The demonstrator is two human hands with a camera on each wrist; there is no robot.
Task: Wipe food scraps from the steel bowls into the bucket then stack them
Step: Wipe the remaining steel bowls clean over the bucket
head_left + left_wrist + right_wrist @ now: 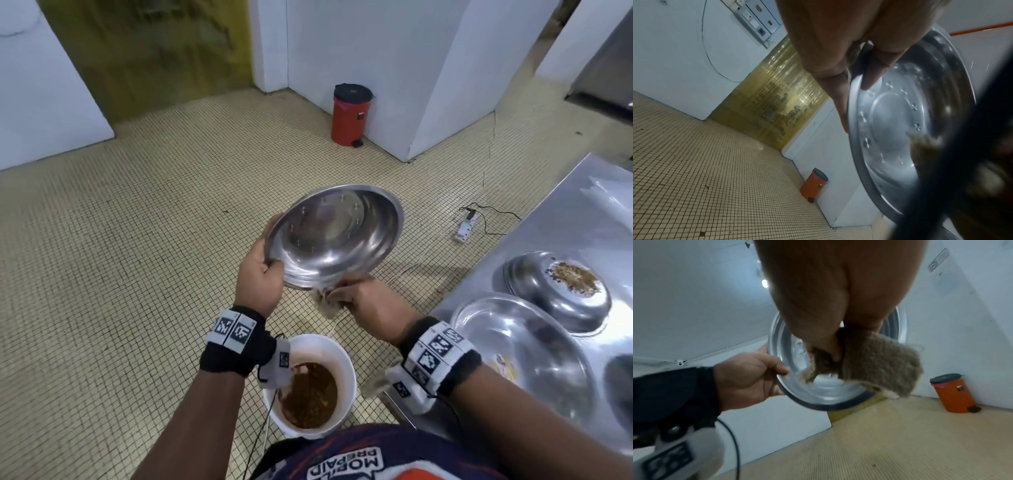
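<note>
Left grip holds steel bowl (334,240) tilted over bucket; right grip holds rag at its near rim.

Left hand (262,277) clamps the bowl's left rim, thumb on the inner face, fingers behind; bowl is in the air, tipped with its inside facing the person, inner surface looks clean. Right hand (368,299) is curled around a grey-brown rag (877,363), which hangs at the bowl's near lower edge. White bucket (346,356) stands on the tiled floor, near and below the bowl, brown scraps inside. Tabletop (561,226) on the right: one upturned bowl (556,294) with scraps stuck to its base, a large open bowl (520,356) nearer. Red pedal bin (351,114) far, against the wall.
</note>
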